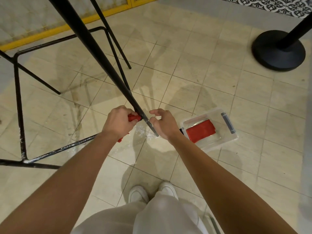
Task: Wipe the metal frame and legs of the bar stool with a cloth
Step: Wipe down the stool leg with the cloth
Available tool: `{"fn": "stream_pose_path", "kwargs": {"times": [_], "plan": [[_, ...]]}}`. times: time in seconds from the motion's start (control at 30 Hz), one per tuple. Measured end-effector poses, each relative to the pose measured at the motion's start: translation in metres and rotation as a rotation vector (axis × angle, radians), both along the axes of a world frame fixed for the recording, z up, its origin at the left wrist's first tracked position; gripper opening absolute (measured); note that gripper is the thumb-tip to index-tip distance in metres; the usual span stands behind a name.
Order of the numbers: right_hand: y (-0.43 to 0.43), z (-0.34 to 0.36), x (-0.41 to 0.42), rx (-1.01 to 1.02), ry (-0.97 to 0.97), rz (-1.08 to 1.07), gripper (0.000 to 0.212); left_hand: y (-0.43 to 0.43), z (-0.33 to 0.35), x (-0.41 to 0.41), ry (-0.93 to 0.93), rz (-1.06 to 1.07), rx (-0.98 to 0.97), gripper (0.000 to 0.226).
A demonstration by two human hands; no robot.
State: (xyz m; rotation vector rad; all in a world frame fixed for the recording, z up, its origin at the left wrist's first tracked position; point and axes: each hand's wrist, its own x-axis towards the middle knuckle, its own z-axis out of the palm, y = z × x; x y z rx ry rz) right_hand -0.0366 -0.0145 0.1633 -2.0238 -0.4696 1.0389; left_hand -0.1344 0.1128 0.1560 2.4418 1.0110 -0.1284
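Left hand (118, 123): clenches red cloth (134, 117) against thin black metal stool leg (94, 48).
Right hand (164, 124): fingers curled beside the leg; grasp unclear.

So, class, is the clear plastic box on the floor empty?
No, a folded red cloth lies inside the clear box.

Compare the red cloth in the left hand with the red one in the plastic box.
The held cloth is bunched in the left hand against the stool leg; the boxed cloth lies flat and folded in the clear box on the floor. The held cloth is mostly hidden by that hand; the boxed cloth shows whole, untouched. Both are red.
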Motion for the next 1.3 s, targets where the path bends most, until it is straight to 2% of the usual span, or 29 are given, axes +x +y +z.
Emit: {"fn": "stream_pose_path", "kwargs": {"times": [0.07,0.13,0.23,0.33,0.47,0.6,0.7,0.77,0.9,1.0,1.1,1.2,1.3], "plan": [[0.001,0.001,-0.002,0.006,0.009,-0.003,0.032,0.007,0.009,0.005,0.069,-0.034,-0.078,0.019],[-0.001,0.001,-0.002,0.002,0.011,-0.006,0.032,0.007,0.014,0.010,-0.010,0.131,-0.171,0.009],[-0.003,0.000,0.000,-0.003,-0.007,-0.010,0.032,-0.006,0.012,0.016,-0.133,0.290,-0.153,0.008],[-0.002,-0.001,0.000,-0.008,0.005,-0.009,0.032,-0.010,0.006,0.012,-0.123,0.211,-0.128,0.012],[0.004,-0.002,0.001,0.011,-0.003,-0.016,0.033,0.014,0.009,0.002,-0.040,0.099,-0.215,0.013],[0.012,-0.004,0.002,0.051,-0.022,-0.013,0.037,0.015,0.005,0.009,-0.301,0.147,-0.093,0.019],[0.017,-0.006,0.005,0.065,0.013,-0.022,0.036,0.016,-0.008,0.013,-0.213,-0.077,-0.053,0.027],[0.019,-0.006,0.007,0.067,0.032,-0.017,0.036,0.024,-0.016,0.013,-0.181,-0.147,-0.015,0.028],[0.025,-0.007,0.012,0.069,0.040,-0.005,0.035,0.036,-0.019,0.029,-0.216,-0.136,0.096,0.032],[0.031,-0.007,0.014,0.073,0.052,-0.001,0.033,0.031,-0.019,0.032,-0.262,-0.100,0.072,0.030],[0.039,-0.006,0.014,0.098,0.025,-0.010,0.031,0.027,-0.022,0.019,-0.247,-0.227,0.008,0.026],[0.047,-0.009,0.012,0.112,0.016,-0.019,0.032,0.039,-0.022,0.024,-0.259,-0.291,0.086,0.028],[0.051,-0.010,0.012,0.121,0.037,-0.042,0.034,0.045,-0.023,0.034,-0.322,-0.163,0.102,0.030]]}}
